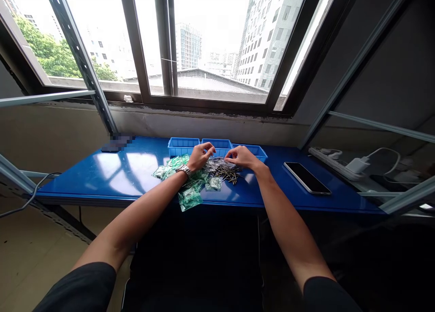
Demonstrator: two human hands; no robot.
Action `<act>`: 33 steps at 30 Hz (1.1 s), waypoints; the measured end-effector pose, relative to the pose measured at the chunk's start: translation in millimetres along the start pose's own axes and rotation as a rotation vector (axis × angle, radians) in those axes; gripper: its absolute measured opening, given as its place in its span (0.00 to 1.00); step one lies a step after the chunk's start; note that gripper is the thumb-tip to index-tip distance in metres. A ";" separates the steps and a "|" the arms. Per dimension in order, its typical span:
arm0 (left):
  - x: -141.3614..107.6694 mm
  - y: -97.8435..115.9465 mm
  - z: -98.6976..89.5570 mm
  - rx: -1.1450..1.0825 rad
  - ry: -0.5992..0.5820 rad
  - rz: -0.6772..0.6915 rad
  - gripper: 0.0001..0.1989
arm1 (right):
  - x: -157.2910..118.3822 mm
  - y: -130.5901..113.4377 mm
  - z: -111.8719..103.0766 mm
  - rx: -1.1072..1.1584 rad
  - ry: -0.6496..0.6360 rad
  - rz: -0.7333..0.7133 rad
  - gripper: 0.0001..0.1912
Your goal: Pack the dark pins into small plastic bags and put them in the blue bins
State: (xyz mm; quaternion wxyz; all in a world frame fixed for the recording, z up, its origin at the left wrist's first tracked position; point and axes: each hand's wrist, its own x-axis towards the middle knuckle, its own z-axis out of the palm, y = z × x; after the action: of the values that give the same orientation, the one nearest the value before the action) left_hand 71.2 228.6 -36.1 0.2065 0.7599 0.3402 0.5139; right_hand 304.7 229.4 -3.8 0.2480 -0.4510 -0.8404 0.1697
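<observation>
Rectangular plastic bins [200, 146] stand mid-frame behind a heap of slender metal pins [226, 172], a flat glass smartphone [306, 178] lying to their right

Our window bench
We see a smartphone [307, 178] lying on the blue steel workbench [78, 183], a power strip [335, 163] just beyond, under the window [164, 40].

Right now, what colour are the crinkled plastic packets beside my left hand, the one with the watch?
The crinkled plastic packets are translucent green, best seen in the head view.
</observation>
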 end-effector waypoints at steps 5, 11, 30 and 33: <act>0.3 0.9 -0.6 0.000 0.016 -0.001 0.17 | 0.8 -3.0 -0.1 0.114 0.170 -0.050 0.16; 0.3 1.2 -2.6 0.013 0.031 0.009 0.21 | 5.1 -9.6 10.5 0.332 0.325 -0.002 0.17; 3.1 -9.7 1.8 0.030 0.042 -0.014 0.14 | 10.7 -8.3 24.2 0.571 0.208 0.033 0.24; 3.2 -9.5 1.4 0.038 0.053 -0.008 0.13 | 8.6 -10.5 23.4 0.508 0.208 0.017 0.23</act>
State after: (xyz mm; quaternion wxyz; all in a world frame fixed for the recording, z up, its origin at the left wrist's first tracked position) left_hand 70.3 237.5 -40.9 0.1849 0.7485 0.3583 0.5265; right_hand 280.2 229.5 -15.3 0.4365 -0.3963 -0.7372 0.3300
